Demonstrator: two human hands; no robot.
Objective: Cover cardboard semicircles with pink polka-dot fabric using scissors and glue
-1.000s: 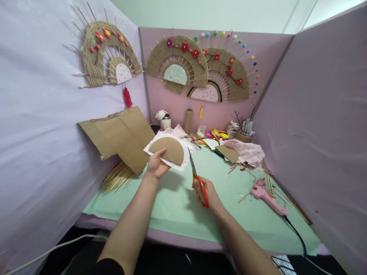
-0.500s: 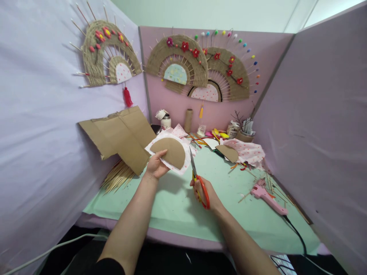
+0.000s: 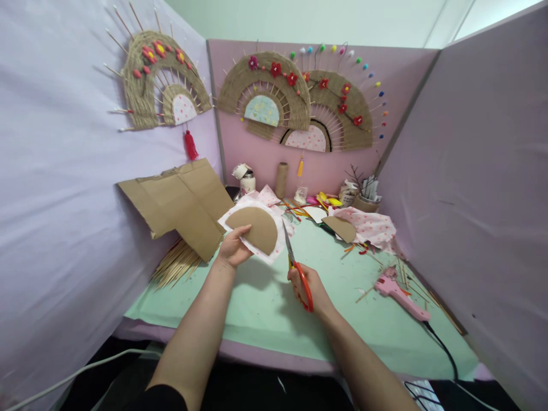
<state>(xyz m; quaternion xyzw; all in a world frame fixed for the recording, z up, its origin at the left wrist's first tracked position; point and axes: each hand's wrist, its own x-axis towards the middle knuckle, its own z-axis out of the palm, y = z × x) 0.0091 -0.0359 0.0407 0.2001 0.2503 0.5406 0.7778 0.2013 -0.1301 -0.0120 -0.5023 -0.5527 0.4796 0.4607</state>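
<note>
My left hand [image 3: 233,247] is closed on a brown cardboard half-circle [image 3: 253,227] backed by white dotted fabric [image 3: 274,251], held up above the green mat [image 3: 265,308]. In my right hand [image 3: 309,287], red-handled scissors [image 3: 295,264] point up and away. Their blades meet the fabric's right edge beside the half-circle.
Flat cardboard sheets [image 3: 180,200] lean at the left over a pile of bamboo skewers [image 3: 175,265]. A pink glue gun [image 3: 400,295] with a black cord lies at the right. Dotted fabric [image 3: 372,225], jars and a twine spool [image 3: 281,180] crowd the back. Woven fans hang on the walls.
The half-circle with its fabric has turned slightly in my left hand. The scissors have shifted a little along the fabric's right edge.
</note>
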